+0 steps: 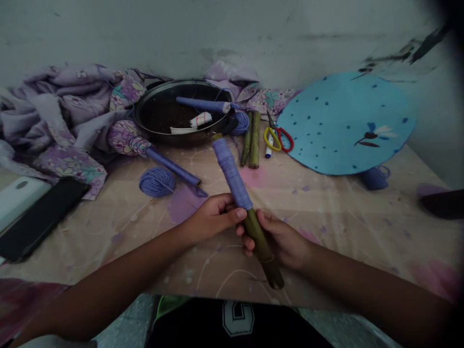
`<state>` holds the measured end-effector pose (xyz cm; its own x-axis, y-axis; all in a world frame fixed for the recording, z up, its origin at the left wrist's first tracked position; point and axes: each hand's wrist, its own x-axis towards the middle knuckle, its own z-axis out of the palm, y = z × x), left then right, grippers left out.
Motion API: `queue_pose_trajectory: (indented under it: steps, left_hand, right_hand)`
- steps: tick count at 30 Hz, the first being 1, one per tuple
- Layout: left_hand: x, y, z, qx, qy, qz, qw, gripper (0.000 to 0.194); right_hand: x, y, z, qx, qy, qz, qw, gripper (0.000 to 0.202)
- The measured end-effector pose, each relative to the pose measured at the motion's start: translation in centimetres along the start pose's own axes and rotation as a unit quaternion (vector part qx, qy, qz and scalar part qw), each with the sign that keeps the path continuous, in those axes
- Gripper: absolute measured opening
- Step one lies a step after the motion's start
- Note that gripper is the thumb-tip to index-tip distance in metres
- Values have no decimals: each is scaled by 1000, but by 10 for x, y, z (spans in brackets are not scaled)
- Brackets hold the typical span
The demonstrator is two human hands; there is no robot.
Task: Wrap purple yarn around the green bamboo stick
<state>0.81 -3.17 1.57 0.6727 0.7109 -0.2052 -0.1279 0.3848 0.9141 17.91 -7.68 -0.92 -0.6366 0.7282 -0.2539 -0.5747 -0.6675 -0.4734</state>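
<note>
A greenish bamboo stick (256, 231) slants between my hands, its upper part wound with purple yarn (232, 176). My left hand (221, 216) is closed on it at the lower edge of the winding, thumb on top. Around the bare lower part, my right hand (281, 237) grips from the right, its fingertips curling out on the left side. A purple yarn ball (157, 182) lies left of the stick. Near that ball rests a purple-wrapped stick (174, 166) whose far end is bound in flowered cloth (126, 138).
Behind stands a black pan (174, 137) holding a purple-wrapped stick (201, 104). Bamboo pieces (254, 140), scissors (278, 137) and a marker (268, 151) lie beside it. A blue round board (340, 121) leans at right. Crumpled cloth (58, 116) and a phone (41, 220) occupy the left.
</note>
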Motion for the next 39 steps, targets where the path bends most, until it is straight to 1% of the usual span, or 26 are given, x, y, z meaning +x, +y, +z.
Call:
queue_pose_trajectory:
  steps: [4, 8, 10, 12, 14, 17, 19, 21, 24, 27, 31, 33, 35, 39]
  left_hand:
    - [-2, -2, 0, -29, -35, -3, 999, 30]
    - [0, -3, -3, -22, -12, 4, 1000, 30]
    - [2, -3, -3, -10, 1, 12, 1000, 31]
    - [2, -2, -3, -8, 2, 13, 1000, 32]
    - [1, -1, -2, -25, -10, 9, 1000, 31]
    - [-1, 0, -1, -46, -44, 6, 998, 28]
    - [-2, 0, 0, -43, -73, 14, 996, 29]
    - [-3, -1, -1, -37, -85, 28, 995, 30]
    - [-2, -3, -1, -33, -69, 32, 997, 30]
    - [-1, -5, -2, -43, -58, 21, 997, 30]
    - [1, -5, -4, -17, -23, 33, 999, 29]
    - [2, -4, -5, -7, -23, 33, 999, 30]
    - [2, -3, -5, -8, -30, 33, 999, 31]
    - [1, -3, -4, -12, -41, 37, 998, 31]
  right_hand:
    - [0, 1, 1, -8, -12, -4, 1000, 26]
    - [0, 1, 4, -14, 14, -20, 1000, 30]
    - [0, 2, 4, -20, 27, -39, 999, 29]
    - [0, 2, 4, -23, 38, -45, 998, 26]
    - [0, 2, 3, -21, 38, -33, 999, 25]
    - [-1, 2, -1, -31, 22, -18, 999, 27]
    - [-1, 1, -2, -44, 7, -17, 999, 31]
    - [0, 0, -2, -46, -4, -14, 999, 32]
    - [0, 0, 0, -24, -9, -11, 1000, 28]
    - [1, 1, 2, -10, 9, -10, 1000, 29]
    - [1, 1, 3, -12, 21, -32, 999, 31]
    - [0, 0, 3, -19, 17, -35, 999, 29]
    - [0, 0, 3, -19, 15, -20, 1000, 27]
    - [1, 1, 2, -10, -2, -3, 1000, 30]
